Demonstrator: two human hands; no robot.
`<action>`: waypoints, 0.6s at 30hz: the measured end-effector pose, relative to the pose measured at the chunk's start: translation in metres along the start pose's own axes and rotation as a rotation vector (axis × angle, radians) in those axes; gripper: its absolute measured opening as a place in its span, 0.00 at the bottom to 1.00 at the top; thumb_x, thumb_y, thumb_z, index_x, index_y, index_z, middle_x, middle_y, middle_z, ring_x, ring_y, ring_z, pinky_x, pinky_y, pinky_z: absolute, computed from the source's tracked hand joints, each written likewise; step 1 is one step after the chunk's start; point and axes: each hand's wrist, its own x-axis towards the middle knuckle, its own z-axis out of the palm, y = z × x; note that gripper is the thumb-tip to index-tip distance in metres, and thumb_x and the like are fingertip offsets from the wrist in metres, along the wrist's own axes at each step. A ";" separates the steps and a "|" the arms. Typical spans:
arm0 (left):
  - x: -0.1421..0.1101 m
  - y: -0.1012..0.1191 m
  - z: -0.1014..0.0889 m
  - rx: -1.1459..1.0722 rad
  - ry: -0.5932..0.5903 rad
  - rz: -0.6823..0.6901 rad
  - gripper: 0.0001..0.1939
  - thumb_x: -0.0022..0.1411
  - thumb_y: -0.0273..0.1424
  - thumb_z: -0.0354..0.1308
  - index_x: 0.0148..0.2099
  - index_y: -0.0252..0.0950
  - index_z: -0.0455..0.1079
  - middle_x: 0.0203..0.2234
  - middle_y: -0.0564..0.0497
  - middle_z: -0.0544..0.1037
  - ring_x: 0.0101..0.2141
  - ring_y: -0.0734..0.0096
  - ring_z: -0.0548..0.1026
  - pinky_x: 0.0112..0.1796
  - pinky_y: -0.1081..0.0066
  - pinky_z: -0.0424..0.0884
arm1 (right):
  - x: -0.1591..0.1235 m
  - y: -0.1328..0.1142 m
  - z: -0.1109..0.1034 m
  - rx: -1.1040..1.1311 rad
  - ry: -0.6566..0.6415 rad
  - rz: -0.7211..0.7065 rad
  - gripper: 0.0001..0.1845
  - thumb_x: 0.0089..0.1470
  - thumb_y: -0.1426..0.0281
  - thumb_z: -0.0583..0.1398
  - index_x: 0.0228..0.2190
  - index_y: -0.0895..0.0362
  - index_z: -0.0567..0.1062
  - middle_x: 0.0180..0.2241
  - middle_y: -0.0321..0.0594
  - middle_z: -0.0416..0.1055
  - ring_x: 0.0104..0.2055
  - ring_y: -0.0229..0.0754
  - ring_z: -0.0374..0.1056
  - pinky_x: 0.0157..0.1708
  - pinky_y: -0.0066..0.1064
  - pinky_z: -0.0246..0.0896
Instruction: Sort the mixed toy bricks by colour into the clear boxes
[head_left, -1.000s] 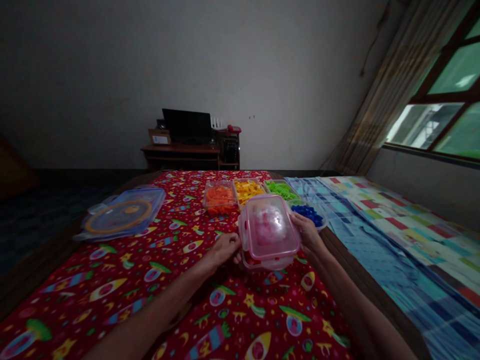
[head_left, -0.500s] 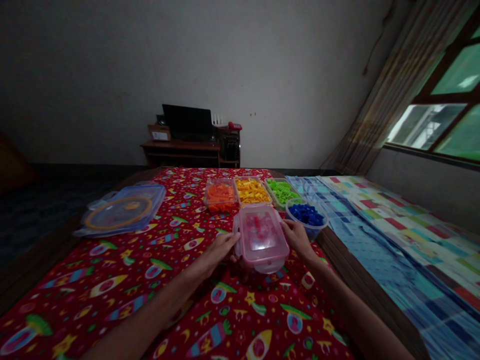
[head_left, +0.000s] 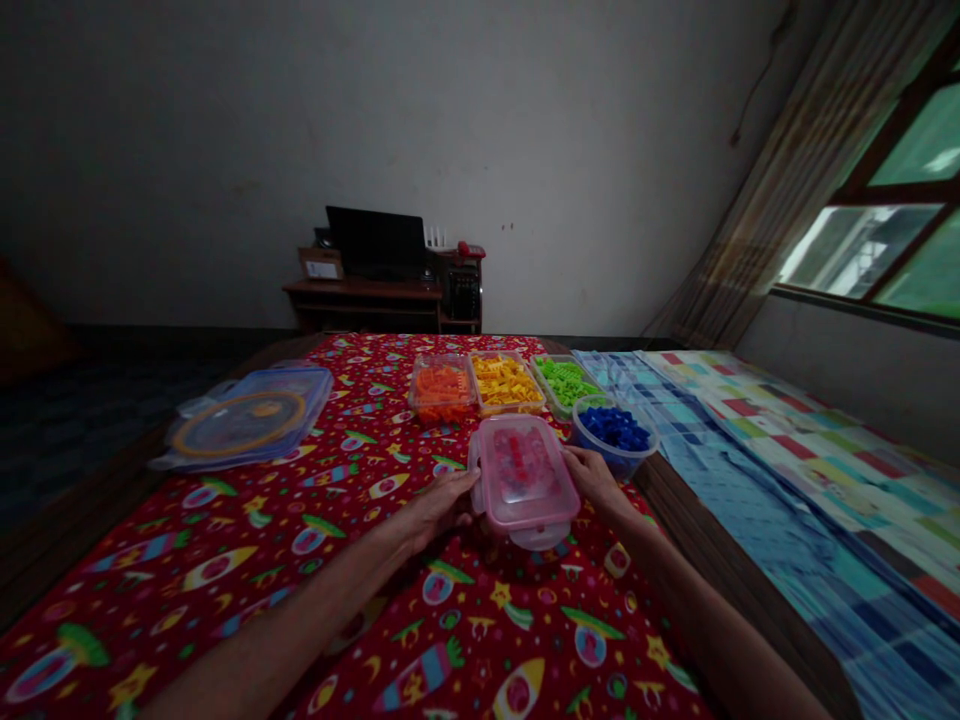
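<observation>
A clear plastic food container (head_left: 526, 472) with a pink-rimmed lid sits between my two hands, and reddish pieces show through the lid. My left hand (head_left: 448, 500) grips its left side, thumb at the side flap and fingers partly hidden below. On the other side my right hand (head_left: 594, 474) holds the right edge, its fingertips partly hidden. Just behind stand an open tub of orange pieces (head_left: 442, 388), one of yellow pieces (head_left: 505, 382) and one of green pieces (head_left: 565, 382). Close to my right hand is a round tub of blue pieces (head_left: 615, 430).
Stacked clear lids (head_left: 247, 415), one with an orange ring, lie at the left on the red patterned cloth (head_left: 300, 560). A bed with a blue checked sheet (head_left: 750, 520) adjoins on the right. Against the far wall stands a desk (head_left: 360, 290) with a monitor (head_left: 376, 240).
The pink-lidded container has lowered and tilted slightly, still between both hands. My hands have barely moved; the other tubs stay where they were.
</observation>
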 end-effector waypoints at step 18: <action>-0.044 0.036 -0.243 1.514 0.839 0.329 0.18 0.57 0.36 0.49 0.47 0.31 0.66 0.49 0.36 0.68 0.53 0.46 0.63 0.52 0.54 0.60 | -0.042 -0.048 -0.030 -0.553 0.097 -0.484 0.20 0.58 0.61 0.51 0.43 0.54 0.77 0.34 0.42 0.79 0.29 0.43 0.75 0.28 0.31 0.69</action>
